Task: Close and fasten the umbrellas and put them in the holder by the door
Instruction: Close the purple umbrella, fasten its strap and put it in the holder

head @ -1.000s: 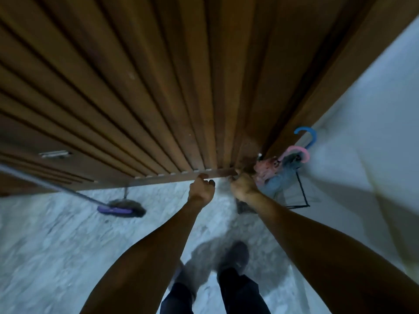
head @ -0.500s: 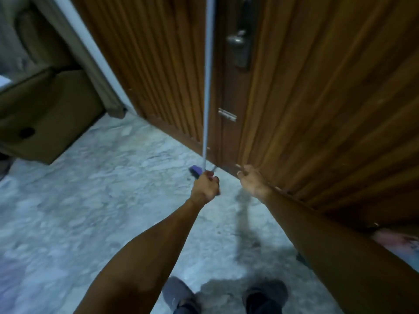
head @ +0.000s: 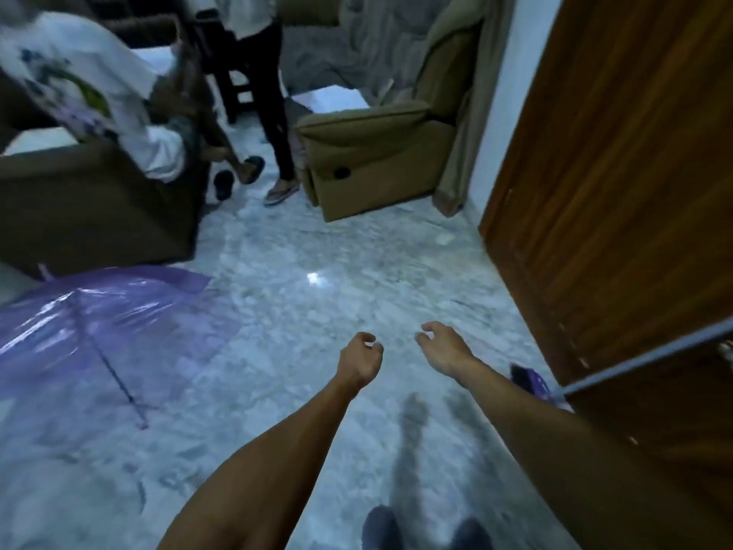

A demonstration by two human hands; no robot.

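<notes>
Much of the scene is blurring, and several things are cut off by the picture's edges. The purple umbrella, only one in view, is lying open on the marble floor, well to the left of both hands and apart from them; its canopy is running out of the picture on the left, and its thin shaft is pointing toward the person. The left hand is hanging over the floor with the fingers loosely curling, and its grip is holding nothing. The right hand is just beside it, also with relaxed, slightly bent fingers, and its grip is holding nothing too. Behind the right forearm a broom is leaning against the wooden door; its handle is leaving the picture at the right, and its purple head is partly hiding behind the arm. The holder is not showing here. Far ahead of the hands two armchairs are standing, one on each side, and two other people are partly showing there, cut off at the top. Two dark shoe tips are showing at the bottom edge.
</notes>
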